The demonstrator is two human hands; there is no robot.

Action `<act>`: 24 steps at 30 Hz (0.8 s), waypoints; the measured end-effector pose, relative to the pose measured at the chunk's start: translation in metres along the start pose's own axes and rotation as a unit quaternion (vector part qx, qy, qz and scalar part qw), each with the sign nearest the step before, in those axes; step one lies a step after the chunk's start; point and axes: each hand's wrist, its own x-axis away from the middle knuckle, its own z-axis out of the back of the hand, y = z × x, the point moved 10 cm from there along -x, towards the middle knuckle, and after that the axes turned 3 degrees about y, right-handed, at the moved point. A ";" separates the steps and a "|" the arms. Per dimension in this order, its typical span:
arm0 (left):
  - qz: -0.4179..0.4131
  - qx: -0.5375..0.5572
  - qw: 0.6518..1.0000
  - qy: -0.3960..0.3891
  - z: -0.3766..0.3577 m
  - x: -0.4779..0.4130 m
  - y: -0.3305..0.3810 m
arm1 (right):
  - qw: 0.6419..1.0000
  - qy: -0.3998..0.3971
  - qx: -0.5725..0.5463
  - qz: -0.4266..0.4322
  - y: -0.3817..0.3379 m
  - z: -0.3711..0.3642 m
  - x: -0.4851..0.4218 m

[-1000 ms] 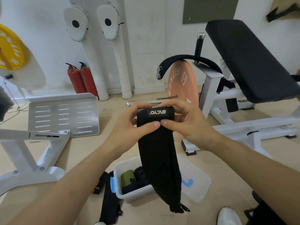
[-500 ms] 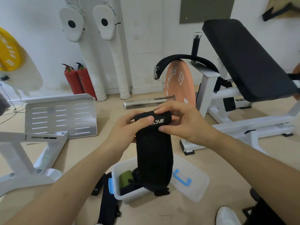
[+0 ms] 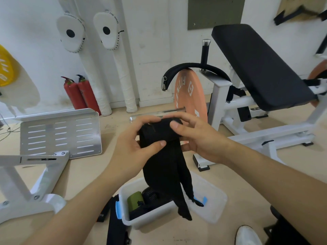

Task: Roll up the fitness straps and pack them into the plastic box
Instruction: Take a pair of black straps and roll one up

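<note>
A black fitness strap [image 3: 164, 167] is partly rolled at its top, and its loose tail hangs down over the box. My left hand [image 3: 131, 145] grips the roll's left end, thumb on its front. My right hand [image 3: 194, 137] grips the right end, thumb pressing the top. Below on the floor stands a clear plastic box [image 3: 150, 218] with blue latches. It holds a green rolled strap [image 3: 135, 202] and dark rolled straps [image 3: 150, 194]. Its lid [image 3: 210, 202] lies beside it on the right.
More black straps [image 3: 115, 227] lie on the floor left of the box. A white bench with a black pad [image 3: 258, 68] and an orange weight plate [image 3: 191, 96] stand to the right. A metal footplate [image 3: 60, 133] on a white frame sits to the left. My white shoe [image 3: 247, 236] is at bottom right.
The roll has grown thicker and the printed logo has turned out of sight. The hanging tail has swung and shifted. Both hands have turned around the roll.
</note>
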 end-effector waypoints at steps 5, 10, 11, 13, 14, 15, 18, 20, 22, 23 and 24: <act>0.033 -0.024 0.999 -0.004 -0.001 0.000 -0.006 | 0.999 0.020 -0.016 0.024 -0.002 0.008 -0.003; 0.196 0.111 0.973 -0.041 -0.012 0.008 -0.026 | 0.994 0.071 0.003 0.078 -0.008 0.018 -0.003; 0.204 0.123 0.970 -0.052 -0.016 0.009 -0.025 | 0.992 0.080 0.024 0.091 -0.009 0.018 -0.003; 0.198 0.125 0.970 -0.060 -0.021 0.010 -0.022 | 0.985 0.098 0.082 0.121 -0.012 0.018 -0.001; 0.190 0.128 0.972 -0.056 -0.022 0.010 -0.020 | 0.980 0.103 0.105 0.133 -0.014 0.016 0.000; 0.183 0.133 0.973 -0.051 -0.023 0.010 -0.018 | 0.976 0.106 0.121 0.144 -0.015 0.014 0.000; 0.180 0.150 0.972 -0.026 -0.022 0.012 -0.017 | 0.968 0.106 0.152 0.172 -0.017 0.006 0.003; 0.189 0.159 0.969 -0.005 -0.020 0.013 -0.020 | 0.964 0.106 0.159 0.183 -0.018 0.001 0.006; 0.193 0.163 0.967 0.020 -0.018 0.012 -0.023 | 0.963 0.109 0.152 0.193 -0.019 -0.003 0.008; 0.189 0.163 0.968 0.038 -0.015 0.011 -0.024 | 0.966 0.110 0.136 0.191 -0.019 -0.005 0.009; 0.179 0.156 0.970 0.056 -0.012 0.010 -0.024 | 0.970 0.110 0.114 0.184 -0.017 -0.007 0.009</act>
